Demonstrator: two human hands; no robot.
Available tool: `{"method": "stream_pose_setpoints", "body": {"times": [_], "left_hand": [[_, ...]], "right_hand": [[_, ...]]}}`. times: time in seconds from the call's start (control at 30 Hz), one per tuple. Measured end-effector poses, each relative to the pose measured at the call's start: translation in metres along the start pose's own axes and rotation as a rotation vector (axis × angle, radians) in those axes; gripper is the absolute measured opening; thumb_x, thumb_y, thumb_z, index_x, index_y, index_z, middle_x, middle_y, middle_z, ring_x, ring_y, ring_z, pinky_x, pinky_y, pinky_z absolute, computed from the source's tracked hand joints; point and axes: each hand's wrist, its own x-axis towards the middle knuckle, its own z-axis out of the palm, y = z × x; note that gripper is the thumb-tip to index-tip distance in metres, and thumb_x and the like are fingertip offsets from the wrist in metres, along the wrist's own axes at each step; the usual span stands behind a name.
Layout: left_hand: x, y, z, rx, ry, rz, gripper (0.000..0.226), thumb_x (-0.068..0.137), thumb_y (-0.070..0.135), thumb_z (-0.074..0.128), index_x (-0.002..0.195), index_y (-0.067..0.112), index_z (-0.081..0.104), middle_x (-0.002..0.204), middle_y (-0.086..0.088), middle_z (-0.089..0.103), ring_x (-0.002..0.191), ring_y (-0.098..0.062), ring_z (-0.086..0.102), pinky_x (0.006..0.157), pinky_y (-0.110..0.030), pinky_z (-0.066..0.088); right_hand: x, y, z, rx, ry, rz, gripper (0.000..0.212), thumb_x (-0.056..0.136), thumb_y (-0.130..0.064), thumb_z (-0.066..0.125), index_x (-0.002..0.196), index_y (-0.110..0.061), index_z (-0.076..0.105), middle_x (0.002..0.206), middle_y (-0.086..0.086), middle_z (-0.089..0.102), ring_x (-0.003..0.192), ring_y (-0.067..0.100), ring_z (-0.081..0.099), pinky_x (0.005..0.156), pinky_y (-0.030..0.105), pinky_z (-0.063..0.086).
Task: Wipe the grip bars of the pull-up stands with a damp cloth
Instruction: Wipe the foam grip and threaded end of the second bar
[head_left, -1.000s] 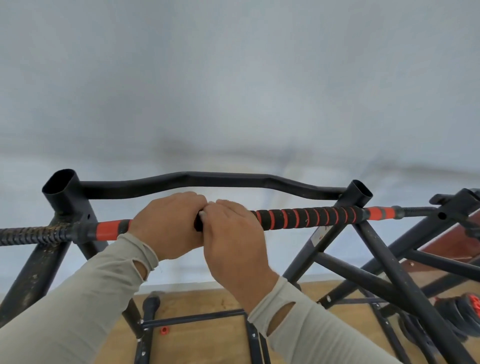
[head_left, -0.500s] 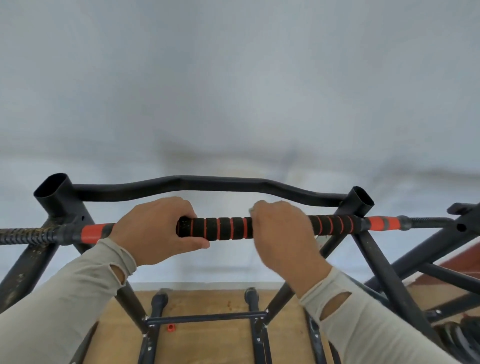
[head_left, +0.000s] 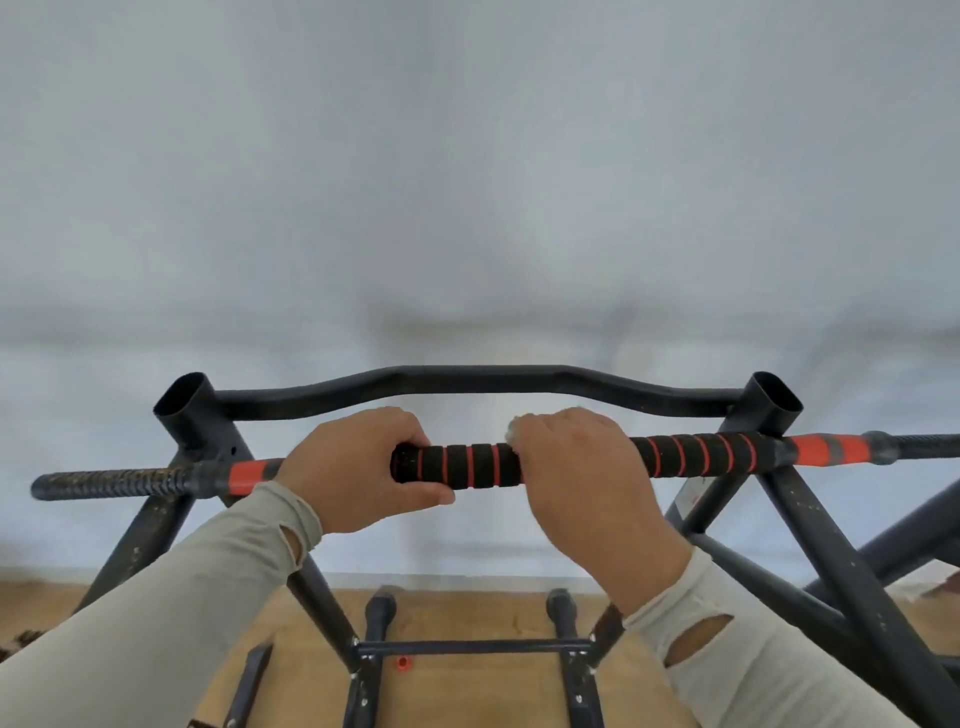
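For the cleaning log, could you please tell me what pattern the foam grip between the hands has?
Black foam grip with thin orange-red rings; head view.

**Bare-walled workout room**

I'm looking into what appears to be a home gym: a black steel pull-up stand (head_left: 810, 525) with a foam-wrapped grip bar (head_left: 467, 465), standing on a wooden floor (head_left: 467, 618) against a plain pale wall (head_left: 467, 182).

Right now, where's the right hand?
Head view, right of centre: the right hand grips the foam grip bar, apart from the left hand.
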Motion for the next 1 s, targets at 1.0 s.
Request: {"method": "stream_pose_setpoints", "body": {"times": [1.0], "left_hand": [[-0.036,-0.108,0.002,0.321,0.156,0.013,0.022,0.095,0.039,0.043,0.075,0.031,0.041,0.064,0.009,0.053,0.057,-0.007,0.052,0.06,-0.025,0.046]], "right_hand": [[0.041,-0.168,0.029,-0.007,0.04,0.036,0.007,0.098,-0.022,0.053,0.093,-0.024,0.059,0.074,-0.002,0.059,0.072,0.02,0.055,0.079,0.038,0.054]]}}
